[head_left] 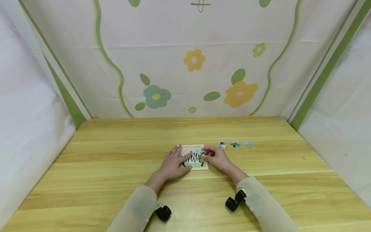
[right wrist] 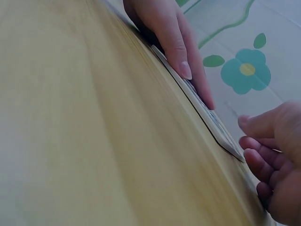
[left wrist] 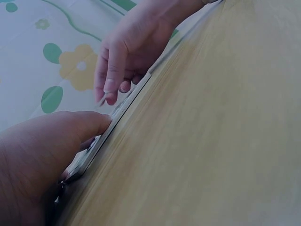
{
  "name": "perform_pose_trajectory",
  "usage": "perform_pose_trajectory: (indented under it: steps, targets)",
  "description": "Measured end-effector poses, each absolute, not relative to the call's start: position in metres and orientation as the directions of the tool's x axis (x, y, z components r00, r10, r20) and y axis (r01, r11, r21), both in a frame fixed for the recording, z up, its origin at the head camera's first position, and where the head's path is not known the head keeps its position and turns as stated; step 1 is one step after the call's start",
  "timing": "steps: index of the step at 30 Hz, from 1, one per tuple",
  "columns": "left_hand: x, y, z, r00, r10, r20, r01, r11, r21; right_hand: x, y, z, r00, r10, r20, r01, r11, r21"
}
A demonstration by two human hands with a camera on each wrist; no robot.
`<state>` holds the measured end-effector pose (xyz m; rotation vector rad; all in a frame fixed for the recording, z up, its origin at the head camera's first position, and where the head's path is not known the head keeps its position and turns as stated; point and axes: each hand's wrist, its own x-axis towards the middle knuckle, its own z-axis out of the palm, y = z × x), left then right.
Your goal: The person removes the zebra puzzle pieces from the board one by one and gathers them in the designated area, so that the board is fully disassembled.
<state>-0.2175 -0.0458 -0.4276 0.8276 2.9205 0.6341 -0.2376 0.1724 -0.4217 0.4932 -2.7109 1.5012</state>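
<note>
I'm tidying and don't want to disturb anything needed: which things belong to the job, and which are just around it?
Part of the job:
zebra puzzle board, under the left hand
thin piece, pinched by the right hand
three loose pieces, on the table

Just around it:
floral cloth, behind
black wrist devices, worn

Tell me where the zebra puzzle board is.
In the head view, the puzzle board lies partly under the left hand, left of three loose pieces on the table.
</note>
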Motion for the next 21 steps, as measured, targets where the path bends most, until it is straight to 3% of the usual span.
perform_pose_trajectory:
  steps: [8, 21]
  targets:
    - [-0.217, -0.049, -0.43, -0.862, 0.502, 0.074, 0.486, 0.776, 0.402, -0.242, 0.183, -0.409, -0.962, -0.244, 0.124, -0.223, 0.437, -0.871]
    - [-0.217, -0.051, -0.429, -0.866, 0.494, 0.083, 0.481, 0.775, 0.411, -0.237, 0.244, -0.385, -0.951, -0.281, 0.126, -0.247, 0.451, -0.858]
